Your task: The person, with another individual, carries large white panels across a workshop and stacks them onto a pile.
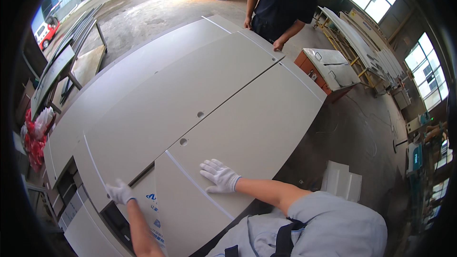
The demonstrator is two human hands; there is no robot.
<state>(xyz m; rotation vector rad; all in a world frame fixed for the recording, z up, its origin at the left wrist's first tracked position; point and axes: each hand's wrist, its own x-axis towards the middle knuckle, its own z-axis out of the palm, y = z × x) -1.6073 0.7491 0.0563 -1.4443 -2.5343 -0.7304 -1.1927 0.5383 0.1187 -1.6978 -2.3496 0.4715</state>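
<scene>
My right hand [220,176], in a white knit glove, lies flat with spread fingers on a large pale grey panel [247,128], beside a white strip [195,181] along it. My left hand [120,192], gloved the same, rests at the near edge of a second grey panel [138,114], close to another white strip [95,159]. Its fingers reach onto the surface; the thumb's hold is unclear. A narrow dark gap separates the two panels, with a round hole [183,142] near it. Below my left hand, a printed sheet [151,209] shows at a lower level.
Across the panels stands a co-worker [281,9] in dark clothes, one hand [278,45] at the far panel corner. An orange cabinet [309,69] with a metal top stands right of them. Racked sheets [364,43] line the right wall. Red and white bags [38,135] lie left.
</scene>
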